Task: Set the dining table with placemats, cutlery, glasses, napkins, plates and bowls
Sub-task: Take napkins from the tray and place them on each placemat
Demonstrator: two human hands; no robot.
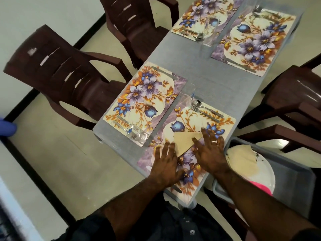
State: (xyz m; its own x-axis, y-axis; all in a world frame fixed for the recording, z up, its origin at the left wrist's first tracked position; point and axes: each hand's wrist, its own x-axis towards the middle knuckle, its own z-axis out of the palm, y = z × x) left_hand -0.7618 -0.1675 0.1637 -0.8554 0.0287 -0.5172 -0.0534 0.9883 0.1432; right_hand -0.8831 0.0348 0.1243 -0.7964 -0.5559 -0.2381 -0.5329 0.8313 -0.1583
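Note:
A beige napkin folded to a triangle lies on the nearest floral placemat. My left hand rests flat on the napkin's left edge and my right hand presses flat on its right side, fingers spread. A fork and spoon lie at the far end of this placemat beside a clear glass. Three more floral placemats with cutlery cover the grey table; the left one has a glass lying on it.
A grey bin on the right holds white plates, more beige napkins and something pink. Dark brown plastic chairs stand on both sides of the table. A blue object shows at the left edge.

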